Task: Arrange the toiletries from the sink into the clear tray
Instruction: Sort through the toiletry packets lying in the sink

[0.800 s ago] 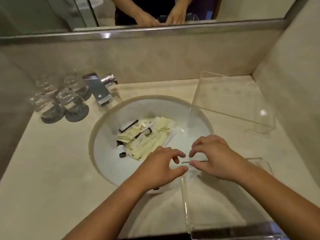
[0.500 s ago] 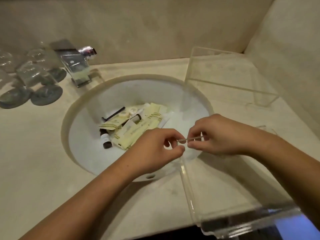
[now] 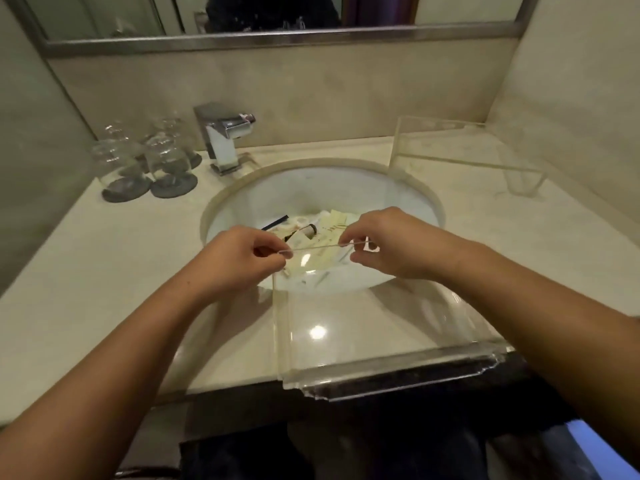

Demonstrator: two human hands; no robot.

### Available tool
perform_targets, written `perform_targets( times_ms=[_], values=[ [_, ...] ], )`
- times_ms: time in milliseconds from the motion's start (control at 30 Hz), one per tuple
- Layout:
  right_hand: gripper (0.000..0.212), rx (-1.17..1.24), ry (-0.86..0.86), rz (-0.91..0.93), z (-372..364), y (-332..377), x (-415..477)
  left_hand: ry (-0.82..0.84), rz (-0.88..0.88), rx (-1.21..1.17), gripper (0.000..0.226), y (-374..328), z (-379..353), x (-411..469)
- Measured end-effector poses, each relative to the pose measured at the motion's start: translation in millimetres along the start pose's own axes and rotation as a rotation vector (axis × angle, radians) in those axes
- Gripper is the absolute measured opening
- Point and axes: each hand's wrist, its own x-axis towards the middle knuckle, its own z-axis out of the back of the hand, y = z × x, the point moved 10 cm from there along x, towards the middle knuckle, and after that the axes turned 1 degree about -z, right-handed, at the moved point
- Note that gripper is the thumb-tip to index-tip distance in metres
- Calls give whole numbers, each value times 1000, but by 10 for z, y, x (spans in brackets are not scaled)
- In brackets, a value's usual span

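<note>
1. Over the sink (image 3: 408, 199), the left hand (image 3: 239, 261) and right hand (image 3: 391, 244) each pinch the far rim of the clear tray (image 3: 346, 341).
2. Toiletries (image 3: 322, 233) lie in the basin, beyond the tray on the table (image 3: 104, 271).

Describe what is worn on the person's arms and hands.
Nothing is worn. The left hand and right hand are bare: no gloves, and no rings, watch or bracelets that I can see. Both forearms are uncovered right to the picture's edge, with no sleeve in view.
</note>
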Motion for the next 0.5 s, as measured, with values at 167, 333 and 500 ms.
perform_targets(
  times_ms=[167,333,500],
  values=[
    [26,20,-23,9,-42,162,23,-20,36,2,19,288,253,-212],
    [27,28,-6,37,-122,369,157,-13,60,15,20,536,367,-282],
    [26,122,16,31,4,405,280,3,-4,36,14,549,539,-236]
  ],
)
